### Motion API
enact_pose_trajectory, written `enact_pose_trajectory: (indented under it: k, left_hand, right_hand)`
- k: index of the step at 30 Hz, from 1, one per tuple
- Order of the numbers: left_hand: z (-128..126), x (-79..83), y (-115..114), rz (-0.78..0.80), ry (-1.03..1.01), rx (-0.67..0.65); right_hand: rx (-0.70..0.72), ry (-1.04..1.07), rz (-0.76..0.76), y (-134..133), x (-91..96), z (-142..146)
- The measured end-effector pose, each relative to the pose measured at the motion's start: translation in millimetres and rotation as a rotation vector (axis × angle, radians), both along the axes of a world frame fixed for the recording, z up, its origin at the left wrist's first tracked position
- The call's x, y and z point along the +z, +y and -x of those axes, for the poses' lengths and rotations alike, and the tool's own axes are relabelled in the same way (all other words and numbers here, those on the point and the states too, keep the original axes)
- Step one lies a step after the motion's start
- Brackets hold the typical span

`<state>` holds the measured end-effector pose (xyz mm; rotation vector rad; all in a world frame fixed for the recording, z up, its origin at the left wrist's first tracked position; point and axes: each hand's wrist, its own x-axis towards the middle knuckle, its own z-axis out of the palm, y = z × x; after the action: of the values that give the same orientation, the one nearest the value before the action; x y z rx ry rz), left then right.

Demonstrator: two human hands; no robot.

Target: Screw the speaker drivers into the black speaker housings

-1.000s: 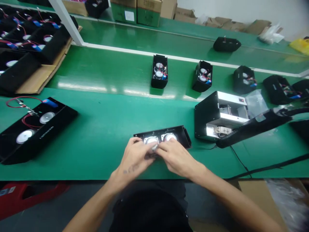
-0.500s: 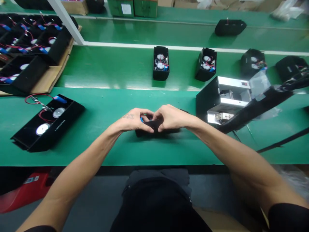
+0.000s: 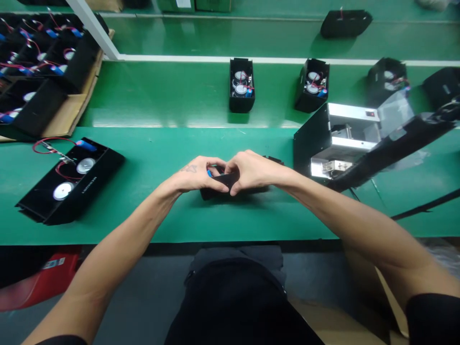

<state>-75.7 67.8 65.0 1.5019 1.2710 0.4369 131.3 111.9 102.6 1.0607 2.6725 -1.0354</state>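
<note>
A black speaker housing (image 3: pixel 209 194) lies on the green bench in front of me, largely covered by my hands. My left hand (image 3: pixel 199 175) grips its left part, thumb on the near wall and fingers reaching inside. Beside those fingers a bit of blue shows. My right hand (image 3: pixel 249 170) clasps the same near wall from the right, its thumb almost meeting the left one. What the fingertips touch inside is hidden. At the left lies another open black housing (image 3: pixel 104 170) with two round silver speaker backs, a blue cylinder and a small wired circuit board.
A black and silver machine (image 3: pixel 312 141) stands to the right, with a dark arm (image 3: pixel 391 151) slanting before it. Open housings (image 3: pixel 242 98) sit along the strip behind. More fill a cardboard tray (image 3: pixel 59 115) at the far left. A white post (image 3: pixel 95 31) rises beside it.
My right thumb has slid slightly left, closer to the left thumb. Both hands keep hold of the housing. The camera view has tilted slightly, so the far benches sit higher.
</note>
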Motion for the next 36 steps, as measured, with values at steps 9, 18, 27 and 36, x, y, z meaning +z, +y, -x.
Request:
enact_pose_trajectory:
  k: [9,18,27,36]
  left_hand:
    - [-0.7,-1.3,1.3,0.03,-0.008,0.01]
    - [-12.6,-10.6,-36.0,-0.239,0.147,-0.054]
    - [-33.2,-42.2,-100.5,-0.84,0.438,-0.1]
    - [-19.8,-60.8,-95.8,-0.84,0.468,-0.064]
  right_hand:
    - [-0.138,-0.119,0.078,-0.7,6.8,13.8]
    - [0.011,0.191,-0.297,-52.9,-9.7,-22.7]
    - [-1.311,0.678,-1.05,-70.9,-29.5,-160.3]
    - [-1.189,0.983,-0.416,-42.2,-50.9,-186.4]
